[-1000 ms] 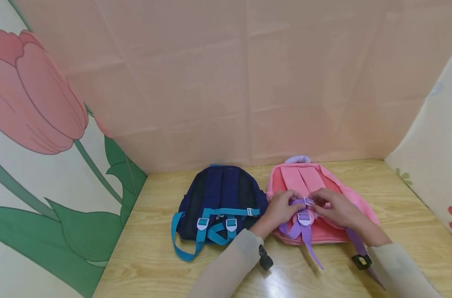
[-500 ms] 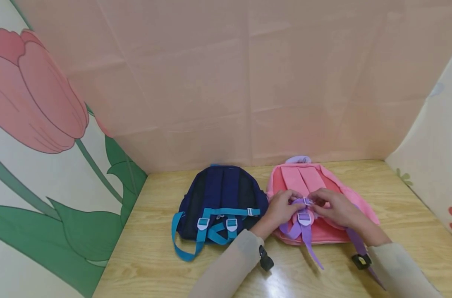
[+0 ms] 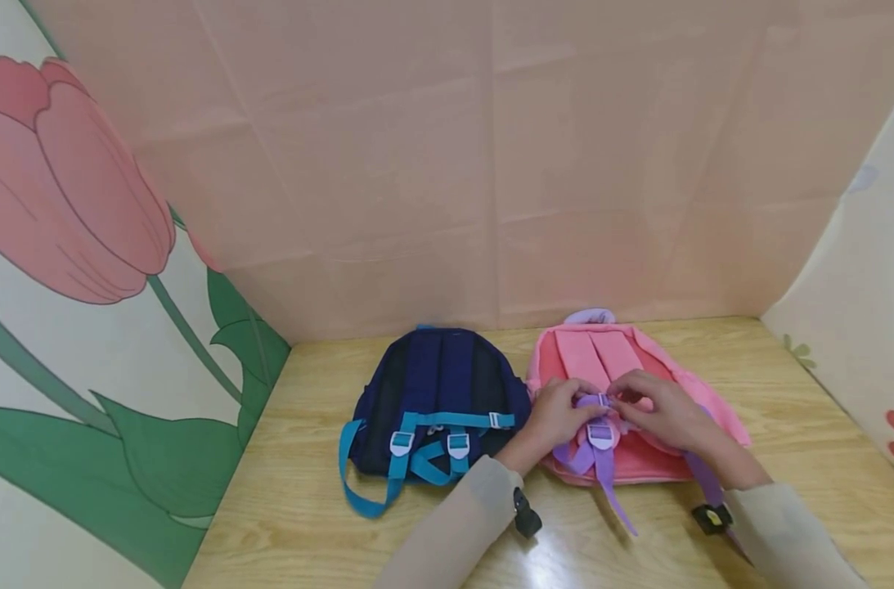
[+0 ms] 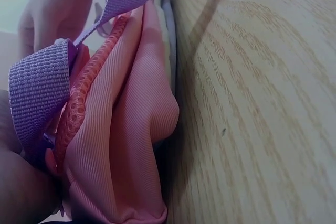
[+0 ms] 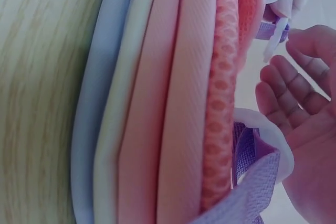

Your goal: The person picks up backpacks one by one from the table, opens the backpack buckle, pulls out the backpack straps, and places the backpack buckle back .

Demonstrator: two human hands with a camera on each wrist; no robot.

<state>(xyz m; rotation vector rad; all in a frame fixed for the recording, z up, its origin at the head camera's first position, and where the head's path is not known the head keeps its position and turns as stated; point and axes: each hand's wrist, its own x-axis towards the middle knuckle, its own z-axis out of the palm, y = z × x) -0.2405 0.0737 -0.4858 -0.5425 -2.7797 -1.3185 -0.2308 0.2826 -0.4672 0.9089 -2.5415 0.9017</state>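
A pink backpack (image 3: pixel 582 348) lies with its strap side up on the wooden table. My left hand (image 3: pixel 553 415) pinches a purple strap (image 3: pixel 586 401) just left of a small white buckle (image 3: pixel 604 400). On the buckle's other side, my right hand (image 3: pixel 660 411) pinches the strap between thumb and fingertips; its other fingers (image 5: pixel 286 85) curl loosely in the right wrist view. A larger white buckle (image 3: pixel 601 435) sits right below, its strap tail hanging over the bag's lower edge. In the left wrist view, a purple strap loop (image 4: pixel 39 90) stands up beside the left hand.
A navy backpack (image 3: pixel 439 368) with teal straps (image 3: pixel 369 503) lies against the pink one on its left. A peach backdrop (image 3: pixel 491 164) rises behind the table (image 3: pixel 285 491). Black wrist fittings (image 3: pixel 526 514) sit by both cuffs.
The small buckle and the right fingertips have shifted slightly left. The loose strap tail has moved a little left too. Both backpacks stay in place.
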